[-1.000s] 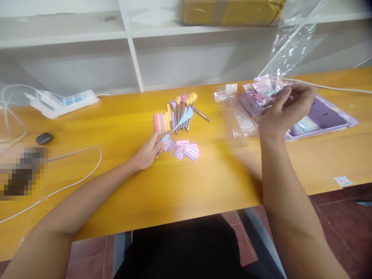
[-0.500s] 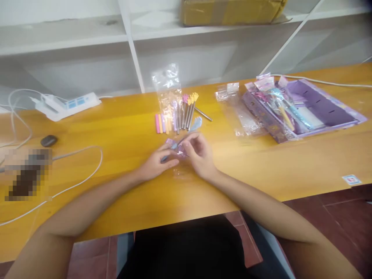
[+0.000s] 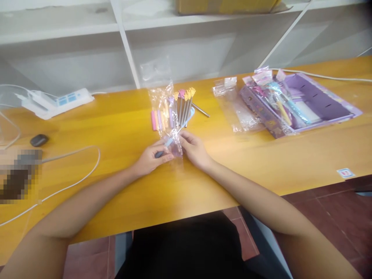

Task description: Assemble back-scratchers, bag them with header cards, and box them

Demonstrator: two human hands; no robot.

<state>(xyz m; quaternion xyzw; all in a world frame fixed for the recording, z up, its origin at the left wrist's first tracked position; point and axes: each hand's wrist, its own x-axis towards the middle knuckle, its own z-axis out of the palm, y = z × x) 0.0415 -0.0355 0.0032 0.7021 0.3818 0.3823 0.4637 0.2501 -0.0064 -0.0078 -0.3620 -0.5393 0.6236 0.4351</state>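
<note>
My left hand (image 3: pixel 151 158) is closed on a slender light-blue item (image 3: pixel 168 142) with a dark end; its exact kind is unclear. A clear plastic bag (image 3: pixel 176 149) lies between my hands, and the fingers of my right hand (image 3: pixel 194 150) are pinched at its right side. Just beyond them, a light-blue loop-like piece (image 3: pixel 190 115) points away; I cannot tell whether it belongs to the held item. Several metal rods (image 3: pixel 181 112) with yellow and pink hand-shaped heads lie behind, beside pink, orange and purple sticks (image 3: pixel 154 121) partly under clear plastic.
At right, a purple box (image 3: pixel 325 121) holds wrapped items, with empty clear bags (image 3: pixel 236 106) beside it. To the left are a white power strip (image 3: pixel 62 102), a small black object (image 3: pixel 39 140) and a white cable (image 3: pixel 97 162). Shelving with a cardboard box (image 3: pixel 226 6) stands behind.
The clear plastic between my hands now stretches farther away, over the sticks. My hands have shifted slightly left in view, as the whole scene has. The right fingers sit lower behind the plastic.
</note>
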